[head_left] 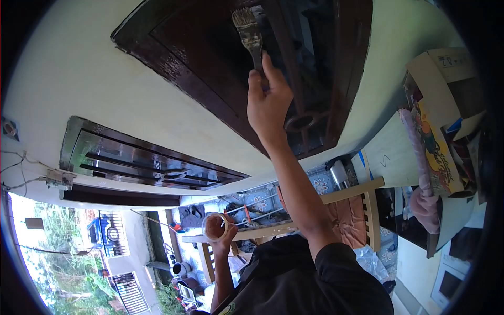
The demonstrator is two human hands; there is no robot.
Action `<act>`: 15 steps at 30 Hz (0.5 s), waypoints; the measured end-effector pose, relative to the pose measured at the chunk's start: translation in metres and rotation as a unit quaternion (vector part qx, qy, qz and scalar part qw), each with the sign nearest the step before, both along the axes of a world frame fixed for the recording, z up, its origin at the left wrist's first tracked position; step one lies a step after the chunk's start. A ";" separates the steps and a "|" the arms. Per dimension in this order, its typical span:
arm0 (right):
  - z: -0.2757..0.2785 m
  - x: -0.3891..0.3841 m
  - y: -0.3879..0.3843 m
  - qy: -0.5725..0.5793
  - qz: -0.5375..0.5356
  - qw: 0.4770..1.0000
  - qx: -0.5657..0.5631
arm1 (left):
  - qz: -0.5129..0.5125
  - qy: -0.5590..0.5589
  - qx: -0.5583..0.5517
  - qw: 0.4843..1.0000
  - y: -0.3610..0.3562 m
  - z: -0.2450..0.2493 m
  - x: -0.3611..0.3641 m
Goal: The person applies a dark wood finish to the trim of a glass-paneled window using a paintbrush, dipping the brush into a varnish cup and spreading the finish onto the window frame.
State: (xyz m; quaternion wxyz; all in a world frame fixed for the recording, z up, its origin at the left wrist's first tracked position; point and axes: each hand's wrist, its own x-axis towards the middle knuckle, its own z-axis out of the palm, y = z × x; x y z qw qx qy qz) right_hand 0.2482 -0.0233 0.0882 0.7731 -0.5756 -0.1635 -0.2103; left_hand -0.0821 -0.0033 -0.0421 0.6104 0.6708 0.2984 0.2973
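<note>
Wrapped tight: R hand [269, 100] closed round the paintbrush [249, 31] handle, bristles just above the grip, pressed on a dark-stained window frame [199, 58]. Brush looks light, w/ a stiff handle and soft, frayed, grey-tipped bristles, prob. slick, so grip low on the handle. L hand [223, 239], well below, cups a small tub [214, 227] of brown stain.

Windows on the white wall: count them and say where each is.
2. The upper window is at top centre, where the right hand holds a brush to it. The lower window is at left, above the left hand with its cup. Others may be out of view.
</note>
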 end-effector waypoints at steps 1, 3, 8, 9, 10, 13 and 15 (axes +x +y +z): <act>0.001 0.001 0.003 -0.002 0.002 1.000 -0.001 | 0.002 -0.002 -0.001 1.000 -0.001 -0.001 -0.002; -0.001 0.000 0.010 -0.061 0.013 0.995 -0.082 | 0.010 -0.004 -0.012 1.000 -0.001 -0.004 -0.006; -0.004 -0.015 0.005 -0.120 0.012 0.985 -0.122 | 0.002 0.021 -0.052 0.998 0.004 -0.006 -0.015; 0.000 -0.014 0.001 -0.089 0.023 0.992 -0.091 | 0.002 0.026 -0.047 0.999 0.003 -0.006 -0.016; 0.002 -0.015 0.000 -0.057 0.035 0.996 -0.061 | 0.005 0.026 -0.051 0.998 0.002 -0.007 -0.018; 0.006 -0.022 -0.002 -0.086 0.089 0.989 -0.085 | -0.004 0.008 -0.068 0.998 0.000 -0.010 -0.017; 0.005 -0.038 -0.010 -0.096 0.104 0.982 -0.126 | -0.011 0.016 -0.077 0.997 0.001 -0.015 -0.021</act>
